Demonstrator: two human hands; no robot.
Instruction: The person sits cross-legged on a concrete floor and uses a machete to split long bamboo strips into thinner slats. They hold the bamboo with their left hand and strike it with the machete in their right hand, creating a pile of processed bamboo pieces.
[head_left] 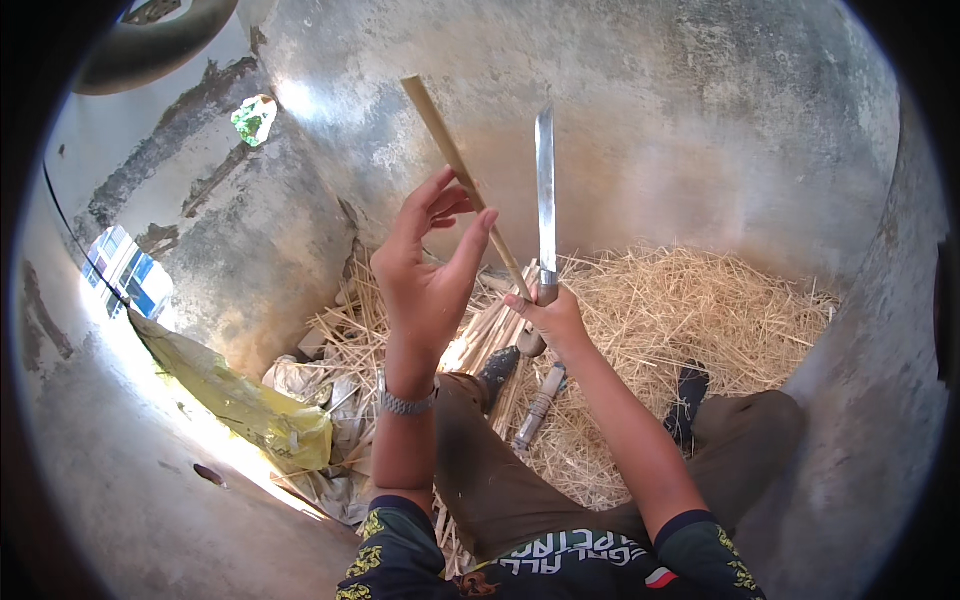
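My left hand (425, 265) is raised, with its thumb and curled fingers loosely around the middle of a thin, pale strip that looks like bamboo (440, 125). The strip slants from upper left down to my right hand (556, 322), whose thumb lies against its lower end. That same hand is closed round the wooden handle of a long knife (546, 195). The knife's bright blade points straight up, beside the strip and apart from it; the handle's rounded butt shows below my fingers.
Long pale strips (490, 345) lie near my foot. Straw (690, 310) covers the floor ahead and right. A wrapped, stick-like thing (540, 408) lies between my legs. Crumpled yellow sheeting (265, 405) hangs at left. Concrete walls (650, 130) stand close around; a tyre (160, 50) is upper left.
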